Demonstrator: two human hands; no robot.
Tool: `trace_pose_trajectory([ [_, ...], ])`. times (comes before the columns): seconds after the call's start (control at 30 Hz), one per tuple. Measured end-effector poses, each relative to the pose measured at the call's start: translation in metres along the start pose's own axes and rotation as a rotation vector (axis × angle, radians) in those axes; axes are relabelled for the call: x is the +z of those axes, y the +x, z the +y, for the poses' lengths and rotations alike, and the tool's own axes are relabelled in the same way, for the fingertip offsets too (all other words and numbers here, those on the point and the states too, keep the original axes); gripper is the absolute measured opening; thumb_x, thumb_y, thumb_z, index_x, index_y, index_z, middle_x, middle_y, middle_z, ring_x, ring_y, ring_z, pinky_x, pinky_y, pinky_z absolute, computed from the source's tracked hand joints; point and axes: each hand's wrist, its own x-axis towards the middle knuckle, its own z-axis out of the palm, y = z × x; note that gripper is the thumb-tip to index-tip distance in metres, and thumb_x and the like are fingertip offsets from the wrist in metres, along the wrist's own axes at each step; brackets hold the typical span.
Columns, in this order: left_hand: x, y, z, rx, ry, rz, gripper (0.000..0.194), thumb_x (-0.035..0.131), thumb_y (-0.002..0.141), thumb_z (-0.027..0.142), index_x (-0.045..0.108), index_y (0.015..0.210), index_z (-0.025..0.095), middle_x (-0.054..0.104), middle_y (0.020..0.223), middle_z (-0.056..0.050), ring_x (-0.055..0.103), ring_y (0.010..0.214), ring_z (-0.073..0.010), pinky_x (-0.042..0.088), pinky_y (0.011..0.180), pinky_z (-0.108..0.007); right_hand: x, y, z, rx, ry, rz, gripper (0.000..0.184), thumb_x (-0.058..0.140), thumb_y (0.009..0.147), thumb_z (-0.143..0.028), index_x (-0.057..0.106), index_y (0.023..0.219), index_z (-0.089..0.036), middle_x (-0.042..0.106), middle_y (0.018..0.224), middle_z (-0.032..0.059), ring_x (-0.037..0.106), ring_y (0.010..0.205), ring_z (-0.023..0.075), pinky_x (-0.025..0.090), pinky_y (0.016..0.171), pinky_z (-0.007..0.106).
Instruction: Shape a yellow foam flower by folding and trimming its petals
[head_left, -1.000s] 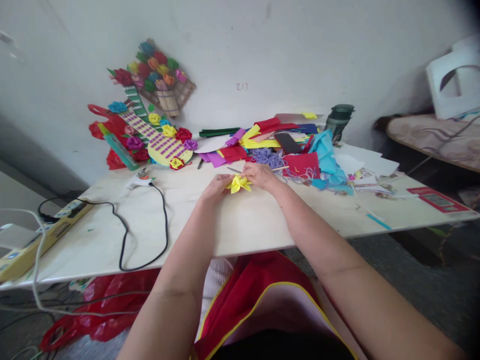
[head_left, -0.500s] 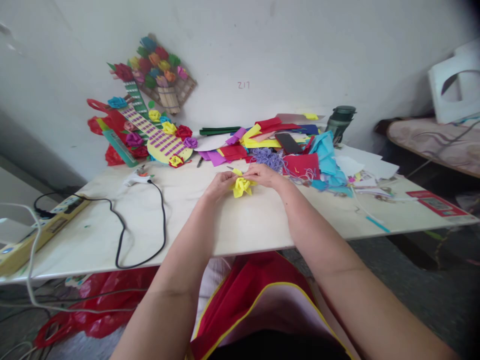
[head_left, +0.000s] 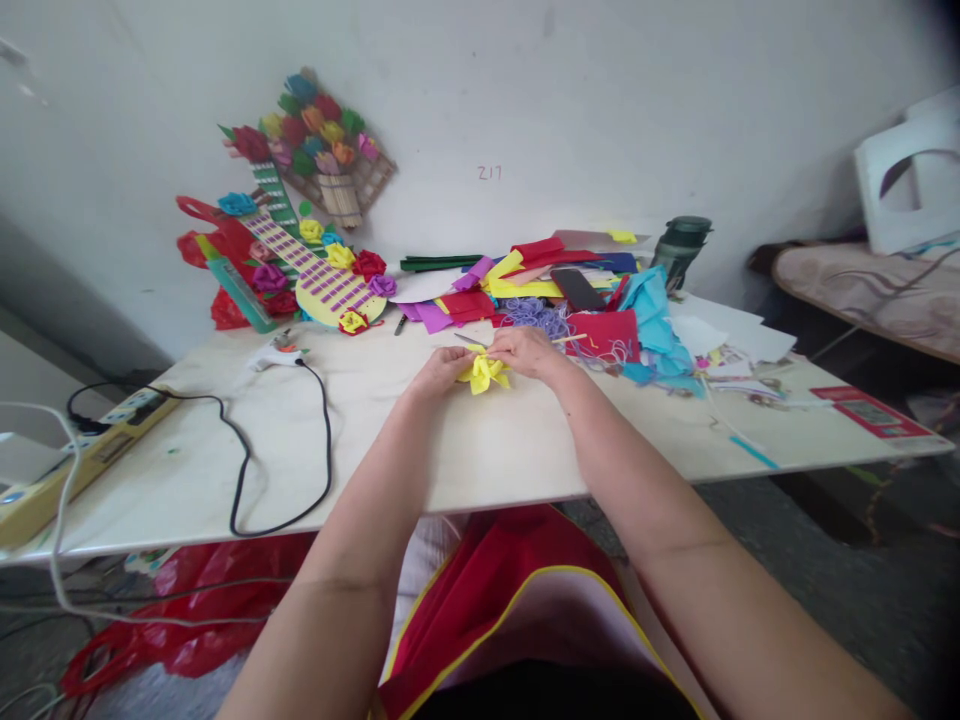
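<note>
Over the table, both of my hands are closed on a yellow paper flower (head_left: 487,374) with loose, folded petals. My left hand (head_left: 441,370) pinches its left edge. My right hand (head_left: 529,352) grips the top right of it, fingers bent. Just beyond the fingers shows a thin pointed grey blade or tip (head_left: 468,340); the rest of it is hidden. A pale thin stick (head_left: 568,338) shows to the right of my right hand, and I cannot tell whether the hand touches it. Purple yarn (head_left: 534,316) lies behind my right hand.
Coloured paper sheets (head_left: 536,280), a phone (head_left: 576,289) and a dark bottle (head_left: 681,250) line the back. A guitar-shaped craft (head_left: 319,270) with paper flowers leans at left, beside a glue bottle (head_left: 238,292). A black cable (head_left: 244,450) loops across the table's left.
My hands stay at nearly the same place, with the yellow flower turned slightly between the fingers. The pale stick now shows beside my right hand.
</note>
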Motion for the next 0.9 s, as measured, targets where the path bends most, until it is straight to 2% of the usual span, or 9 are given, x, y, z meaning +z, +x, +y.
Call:
trace_pose_trajectory([
  [0.1,-0.001,0.001,-0.001,-0.038,-0.108,-0.02,0.031,0.079,0.064,0.04,0.062,0.064,0.013,0.057,0.054,-0.001,0.049,0.048,-0.0086,0.037,0.049,-0.022,0.0,0.0,-0.002,-0.01,0.001,0.014,0.022,0.056,0.086,-0.025,0.078,0.087,-0.021,0.072,0.089,0.0047,0.057,0.075,0.0151,0.032,0.063,0.027],
  [0.27,-0.001,-0.002,0.001,-0.122,-0.222,-0.033,0.024,0.08,0.063,0.029,0.066,0.068,0.01,0.065,0.064,-0.005,0.059,0.059,-0.0116,0.048,0.061,-0.024,0.0,-0.001,-0.003,-0.017,0.005,0.008,0.022,0.056,0.086,-0.026,0.078,0.09,-0.021,0.072,0.091,0.0048,0.058,0.078,0.0156,0.032,0.064,0.027],
  [0.57,-0.007,0.001,-0.003,-0.168,-0.223,-0.11,0.019,0.073,0.067,0.022,0.066,0.076,0.006,0.072,0.076,-0.012,0.068,0.069,-0.0183,0.054,0.072,-0.03,-0.004,0.0,-0.01,0.017,-0.059,-0.068,0.026,0.054,0.088,-0.026,0.077,0.095,-0.02,0.073,0.096,0.0061,0.06,0.083,0.0165,0.034,0.066,0.027],
  [0.7,-0.01,0.002,-0.003,-0.182,-0.202,-0.127,0.018,0.072,0.069,0.021,0.066,0.077,0.006,0.072,0.076,-0.012,0.069,0.069,-0.018,0.054,0.072,-0.029,-0.007,0.0,-0.015,0.022,-0.1,-0.089,0.027,0.052,0.089,-0.028,0.077,0.096,-0.02,0.072,0.097,0.0069,0.061,0.085,0.0175,0.034,0.066,0.027],
  [0.8,-0.007,0.002,-0.003,-0.176,-0.218,-0.105,0.017,0.074,0.068,0.021,0.066,0.075,0.007,0.071,0.073,-0.011,0.067,0.066,-0.0172,0.054,0.068,-0.028,-0.007,0.0,-0.015,0.024,-0.095,-0.087,0.027,0.052,0.089,-0.027,0.077,0.096,-0.021,0.073,0.098,0.0065,0.061,0.085,0.0173,0.034,0.066,0.028],
  [0.9,-0.002,0.002,-0.002,-0.164,-0.27,-0.032,0.015,0.073,0.069,0.02,0.065,0.073,0.008,0.069,0.069,-0.009,0.065,0.062,-0.0155,0.054,0.064,-0.027,-0.006,0.0,-0.011,0.032,-0.072,-0.062,0.026,0.053,0.089,-0.027,0.077,0.097,-0.022,0.073,0.099,0.0055,0.061,0.083,0.0166,0.034,0.066,0.027],
])
